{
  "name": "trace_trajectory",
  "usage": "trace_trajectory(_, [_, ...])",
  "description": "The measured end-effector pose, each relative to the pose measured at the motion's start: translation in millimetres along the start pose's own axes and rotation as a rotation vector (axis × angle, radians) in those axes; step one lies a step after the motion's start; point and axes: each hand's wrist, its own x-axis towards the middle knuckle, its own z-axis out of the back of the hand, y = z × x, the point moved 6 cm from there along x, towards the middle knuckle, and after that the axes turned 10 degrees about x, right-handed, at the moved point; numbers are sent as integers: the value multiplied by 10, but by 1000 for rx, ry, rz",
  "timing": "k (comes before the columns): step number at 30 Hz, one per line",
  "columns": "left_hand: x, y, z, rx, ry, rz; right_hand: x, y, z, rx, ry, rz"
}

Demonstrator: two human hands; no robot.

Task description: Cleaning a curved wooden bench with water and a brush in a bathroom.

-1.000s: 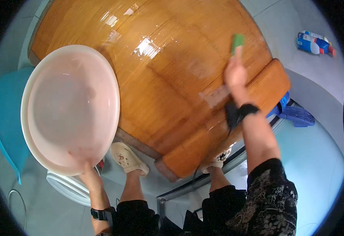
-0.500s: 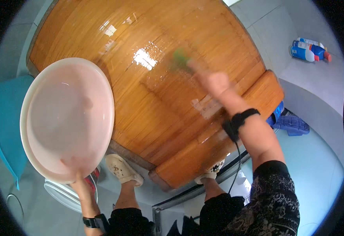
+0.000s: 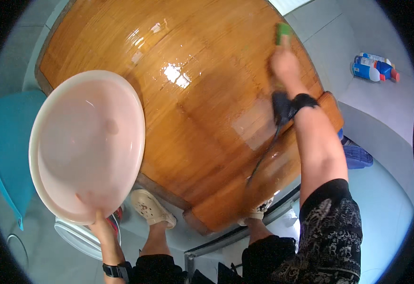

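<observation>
My left hand (image 3: 104, 227) grips the near rim of an oval white-pink plastic basin (image 3: 74, 142), thumb on the outside and fingers showing faintly through the wall. The basin is tilted, its inside toward me, over the left edge of a wet wooden board (image 3: 207, 109). My right hand (image 3: 286, 66) is stretched to the far right part of the board, closed on a small green scrubber (image 3: 283, 34) pressed to the wood. Whether that is a brush or a sponge I cannot tell. Water glistens on the board.
A teal sheet-like thing (image 3: 13, 142) lies at the left, and a white bucket (image 3: 77, 239) stands below the basin. Several blue and white bottles (image 3: 370, 68) sit on the right ledge. Blue slippers (image 3: 358, 156) are on the right. A cable hangs from my right wrist strap.
My right hand has moved away and to the right across the board with the green scrubber. The basin in my left hand has shifted slightly right.
</observation>
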Motion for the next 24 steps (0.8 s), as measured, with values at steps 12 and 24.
trace_trajectory(12, [-141,-186,-326,-219,102,278,-587,168,-1334,-475,195,535])
trace_trajectory(24, [-27,-223,-5,-287,-13,149,-1702,882,-1659,-405,388,531])
